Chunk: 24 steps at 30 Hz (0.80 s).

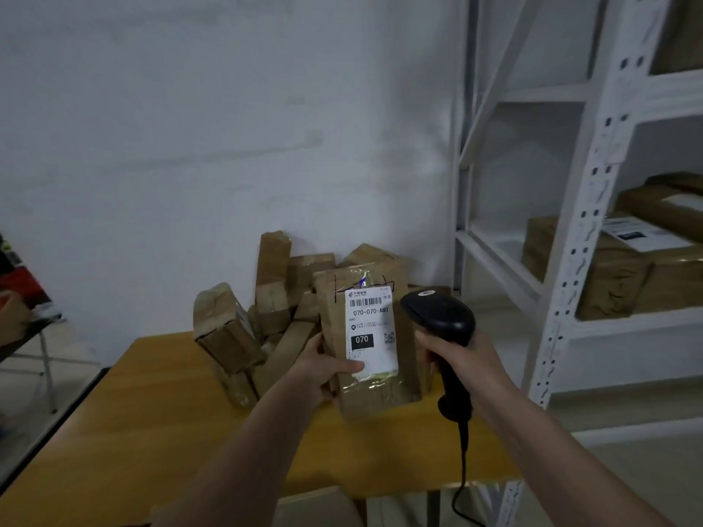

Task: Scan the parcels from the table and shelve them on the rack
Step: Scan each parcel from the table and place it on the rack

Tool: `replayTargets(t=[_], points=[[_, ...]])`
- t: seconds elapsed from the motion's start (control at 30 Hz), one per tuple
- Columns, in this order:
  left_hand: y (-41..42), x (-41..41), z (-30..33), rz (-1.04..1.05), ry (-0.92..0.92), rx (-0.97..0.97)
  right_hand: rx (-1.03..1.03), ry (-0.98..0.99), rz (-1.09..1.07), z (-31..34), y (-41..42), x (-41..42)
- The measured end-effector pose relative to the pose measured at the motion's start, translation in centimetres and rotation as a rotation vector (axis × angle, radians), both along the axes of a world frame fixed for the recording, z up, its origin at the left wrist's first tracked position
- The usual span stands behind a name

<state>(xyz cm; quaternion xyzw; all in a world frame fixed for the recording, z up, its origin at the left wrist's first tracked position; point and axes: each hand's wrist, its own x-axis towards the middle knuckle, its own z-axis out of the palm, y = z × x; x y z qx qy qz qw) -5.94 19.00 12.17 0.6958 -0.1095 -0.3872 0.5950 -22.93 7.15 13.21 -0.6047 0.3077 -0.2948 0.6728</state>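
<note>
My left hand [323, 368] grips a brown parcel [371, 393] upright above the wooden table [152, 412], thumb on its white label reading 070-070-A80. My right hand [462, 361] holds a black barcode scanner [437, 313] by its handle, its head close to the label's right side. A blue light mark shows on the parcel just above the barcode. Behind the held parcel, several brown parcels [266, 321] lie piled at the table's far edge. The white metal rack [582, 230] stands to the right.
Brown parcels [624, 275] with white labels sit on the rack's middle shelf, and another sits on the shelf above. The scanner's cable [462, 469] hangs down past the table's front edge. A dark stand with clutter [23, 298] is at the far left.
</note>
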Motion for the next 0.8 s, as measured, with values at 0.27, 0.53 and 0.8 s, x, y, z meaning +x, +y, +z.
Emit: replayTargets(t=[0.27, 0.53, 0.8], points=[[1.3, -3.9, 3.3, -0.151, -0.025, -0.003, 0.01, -0.045, -0.191, 2.1, 3.6, -5.5], [3.1, -9.5, 4.8, -0.312, 0.076, -0.003, -0.058, -0.058, -0.39, 2.4, 9.3, -12.0], [2.8, -16.3, 6.3, -0.434, 0.096, -0.132, -0.085, -0.083, -0.507, 3.2, 11.6, -19.4]])
